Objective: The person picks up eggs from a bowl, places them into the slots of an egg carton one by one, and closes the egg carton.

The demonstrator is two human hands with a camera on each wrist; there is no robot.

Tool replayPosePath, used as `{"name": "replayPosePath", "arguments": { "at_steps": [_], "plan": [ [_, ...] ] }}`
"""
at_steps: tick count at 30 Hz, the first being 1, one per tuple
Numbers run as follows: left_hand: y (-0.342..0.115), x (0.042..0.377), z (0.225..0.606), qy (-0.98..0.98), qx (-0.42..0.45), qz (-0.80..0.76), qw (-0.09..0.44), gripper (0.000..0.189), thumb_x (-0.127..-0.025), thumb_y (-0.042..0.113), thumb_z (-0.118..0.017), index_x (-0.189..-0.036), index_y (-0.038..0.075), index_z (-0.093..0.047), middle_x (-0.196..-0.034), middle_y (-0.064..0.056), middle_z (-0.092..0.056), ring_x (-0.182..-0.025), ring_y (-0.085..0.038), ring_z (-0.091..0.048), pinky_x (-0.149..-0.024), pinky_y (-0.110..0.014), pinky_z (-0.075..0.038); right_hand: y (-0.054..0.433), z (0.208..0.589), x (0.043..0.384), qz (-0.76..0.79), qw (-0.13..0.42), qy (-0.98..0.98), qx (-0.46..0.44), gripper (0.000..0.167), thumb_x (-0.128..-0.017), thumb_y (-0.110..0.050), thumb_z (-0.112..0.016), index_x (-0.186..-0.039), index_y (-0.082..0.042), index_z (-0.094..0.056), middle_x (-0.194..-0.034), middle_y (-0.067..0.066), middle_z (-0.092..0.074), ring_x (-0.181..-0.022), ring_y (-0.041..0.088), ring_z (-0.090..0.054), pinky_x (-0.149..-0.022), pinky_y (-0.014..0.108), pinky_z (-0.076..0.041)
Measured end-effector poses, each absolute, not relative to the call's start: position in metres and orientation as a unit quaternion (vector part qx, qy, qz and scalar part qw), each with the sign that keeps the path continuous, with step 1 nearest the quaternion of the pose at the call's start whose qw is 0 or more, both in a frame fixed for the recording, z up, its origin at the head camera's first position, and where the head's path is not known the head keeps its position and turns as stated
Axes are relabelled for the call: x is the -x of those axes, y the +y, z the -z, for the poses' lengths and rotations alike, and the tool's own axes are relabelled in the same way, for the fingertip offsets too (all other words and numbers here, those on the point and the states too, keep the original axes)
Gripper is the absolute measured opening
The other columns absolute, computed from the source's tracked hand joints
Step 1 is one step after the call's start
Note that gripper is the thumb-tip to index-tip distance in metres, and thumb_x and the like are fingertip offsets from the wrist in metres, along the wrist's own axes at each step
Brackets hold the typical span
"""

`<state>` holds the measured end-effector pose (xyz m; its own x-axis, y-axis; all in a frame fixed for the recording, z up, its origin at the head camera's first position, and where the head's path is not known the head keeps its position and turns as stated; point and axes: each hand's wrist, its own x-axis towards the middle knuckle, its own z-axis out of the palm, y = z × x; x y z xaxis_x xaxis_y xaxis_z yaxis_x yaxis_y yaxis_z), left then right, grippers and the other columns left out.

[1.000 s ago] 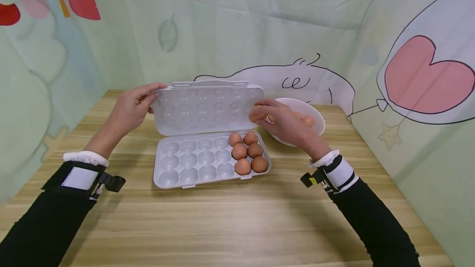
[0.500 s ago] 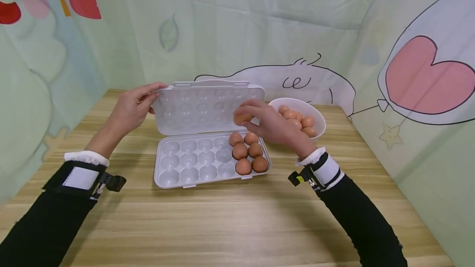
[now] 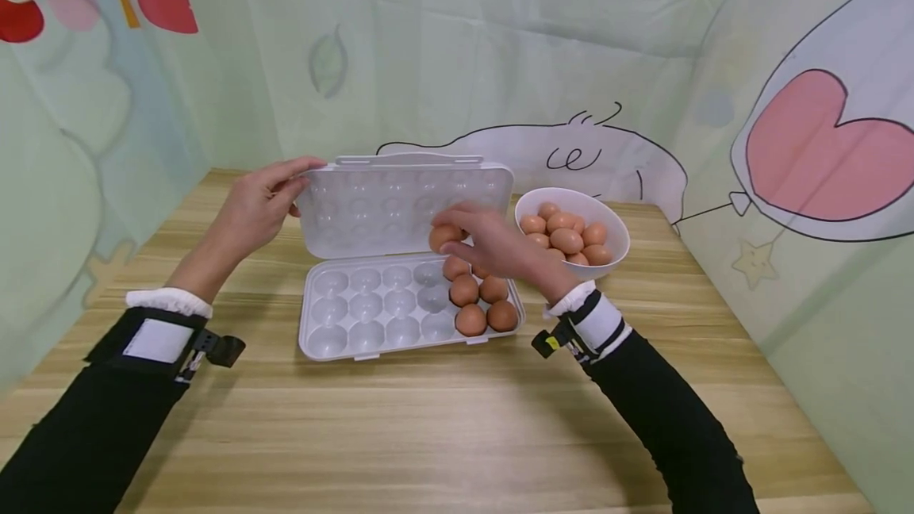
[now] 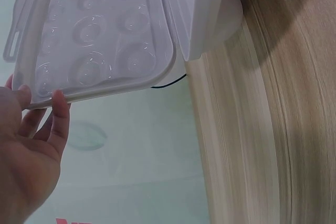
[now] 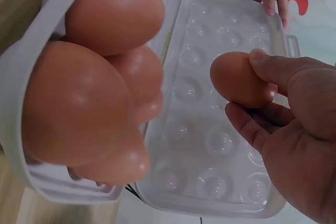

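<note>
The right hand has a brown egg pinched between thumb and fingers, up over the back of the egg tray! Below that grip and to its right, six seated eggs fill cups; farther right, a white bowl brims with more. Leftward, the left hand grips the raised lid by its corner.

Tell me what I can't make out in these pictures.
Head view: how many eggs the bowl holds; the upper ones hide any below.
Head view: most of the back-right egg in the box, blocked by the right hand.
Left wrist view: part of the lid, cut off by the top edge.
</note>
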<state>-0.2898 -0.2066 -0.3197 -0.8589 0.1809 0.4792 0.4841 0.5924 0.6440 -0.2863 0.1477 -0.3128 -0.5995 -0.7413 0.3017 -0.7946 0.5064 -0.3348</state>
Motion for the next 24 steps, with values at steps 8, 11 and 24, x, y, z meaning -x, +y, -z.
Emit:
{"name": "replayPosePath", "arguments": {
  "at_steps": [8, 11, 24],
  "plan": [
    [-0.206, 0.291, 0.320, -0.871, 0.194, 0.410, 0.190, 0.034, -0.109, 0.009, -0.051, -0.140, 0.011, -0.065, -0.132, -0.018, -0.066, -0.076, -0.010, -0.060, -0.063, -0.013, -0.049, 0.135, 0.331, 0.291, -0.224, 0.015, -0.878, -0.423, 0.036, -0.098, -0.011, -0.073, -0.132, -0.001, -0.067, -0.124, 0.008, -0.061, -0.103, 0.019, -0.057, -0.087, 0.027, -0.051],
    [-0.207, 0.291, 0.320, -0.870, 0.197, 0.409, 0.193, 0.034, -0.109, 0.008, -0.051, -0.140, 0.010, -0.065, -0.132, -0.019, -0.066, -0.076, -0.013, -0.060, -0.063, -0.013, -0.049, 0.131, 0.339, 0.291, -0.223, -0.002, -0.884, -0.412, 0.037, -0.098, -0.012, -0.073, -0.133, -0.001, -0.066, -0.122, 0.005, -0.063, -0.107, 0.017, -0.056, -0.091, 0.026, -0.049],
    [-0.207, 0.291, 0.320, -0.866, 0.198, 0.418, 0.188, 0.034, -0.109, 0.009, -0.052, -0.140, 0.010, -0.065, -0.132, -0.020, -0.065, -0.074, -0.008, -0.060, -0.063, -0.013, -0.049, 0.123, 0.360, 0.298, -0.255, -0.029, -0.890, -0.377, 0.017, -0.096, -0.020, -0.077, -0.107, -0.010, -0.069, -0.091, -0.001, -0.058, -0.086, 0.015, -0.054, -0.078, 0.027, -0.047]
  ]
}}
